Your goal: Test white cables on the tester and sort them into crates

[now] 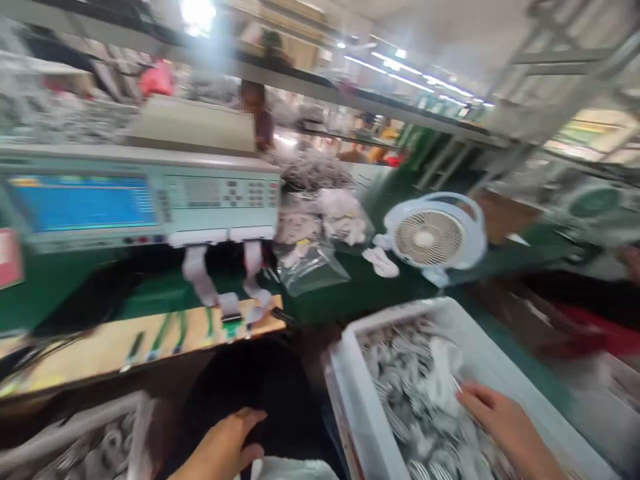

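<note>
My right hand (pixel 500 420) reaches into a white plastic bin (pixel 520 387) filled with coiled white and grey cables (pixel 405 380). Its fingers are closed together at the edge of a paler white cable bundle (pixel 445 367); motion blur softens the grip. Low in the middle, my left hand (pixel 225 443) has its thumb and fingers apart, with nothing between them. A white object (pixel 295 469) lies just beside its thumb, mostly cut off by the bottom edge.
A tester with a blue screen (pixel 85 203) stands at left, its ribbon cables (pixel 200 273) hanging toward a wooden board (pixel 100 353). Bagged cables (pixel 320 233) and a fan (pixel 430 237) sit on the green bench. Another bin (pixel 140 433) is lower left. A person (pixel 257 113) is behind.
</note>
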A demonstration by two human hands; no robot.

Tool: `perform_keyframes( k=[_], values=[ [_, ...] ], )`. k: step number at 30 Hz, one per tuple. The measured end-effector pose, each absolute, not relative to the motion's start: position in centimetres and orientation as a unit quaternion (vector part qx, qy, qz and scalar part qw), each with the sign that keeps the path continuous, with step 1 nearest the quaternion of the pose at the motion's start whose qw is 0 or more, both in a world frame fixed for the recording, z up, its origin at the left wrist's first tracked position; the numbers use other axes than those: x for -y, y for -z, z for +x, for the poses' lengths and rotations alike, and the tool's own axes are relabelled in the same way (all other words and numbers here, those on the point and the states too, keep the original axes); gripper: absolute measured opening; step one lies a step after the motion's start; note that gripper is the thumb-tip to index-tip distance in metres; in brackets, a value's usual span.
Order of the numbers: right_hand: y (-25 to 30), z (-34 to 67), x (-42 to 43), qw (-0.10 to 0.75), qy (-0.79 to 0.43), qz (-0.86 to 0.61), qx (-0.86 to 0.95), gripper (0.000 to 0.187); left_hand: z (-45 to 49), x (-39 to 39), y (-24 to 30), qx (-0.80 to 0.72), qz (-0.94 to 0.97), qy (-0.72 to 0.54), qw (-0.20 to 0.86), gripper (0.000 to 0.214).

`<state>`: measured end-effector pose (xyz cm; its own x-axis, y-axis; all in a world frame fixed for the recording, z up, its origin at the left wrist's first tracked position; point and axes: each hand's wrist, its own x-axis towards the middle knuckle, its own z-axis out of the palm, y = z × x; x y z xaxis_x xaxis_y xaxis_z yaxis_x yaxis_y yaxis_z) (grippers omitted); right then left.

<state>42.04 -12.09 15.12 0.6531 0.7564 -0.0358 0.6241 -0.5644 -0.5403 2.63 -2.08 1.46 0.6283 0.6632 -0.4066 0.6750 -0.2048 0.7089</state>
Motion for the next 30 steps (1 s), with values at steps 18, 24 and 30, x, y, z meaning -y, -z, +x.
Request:
perform_keyframes(
  k=[18, 24, 30],
  values=[
    [-10.9, 21.4, 5.5, 0.397, -0.698, -0.511, 0.307, 0.024, 6.2, 2.8, -8.5, -0.376, 0.588, -0.214, 0.684, 0.039],
    [-4.6, 17.3, 5.8, 0.451, -0.663, -0.552, 0.228, 0.028, 4.1, 3.4, -4.0, -0.388, 0.366, -0.284, 0.797, 0.047],
    [-3.5, 17.6, 3.2, 0.531, -0.606, -0.565, 0.175, 0.017, 2.5, 2.1, -2.8, -0.458, 0.389, -0.338, 0.724, 0.038]
  ],
)
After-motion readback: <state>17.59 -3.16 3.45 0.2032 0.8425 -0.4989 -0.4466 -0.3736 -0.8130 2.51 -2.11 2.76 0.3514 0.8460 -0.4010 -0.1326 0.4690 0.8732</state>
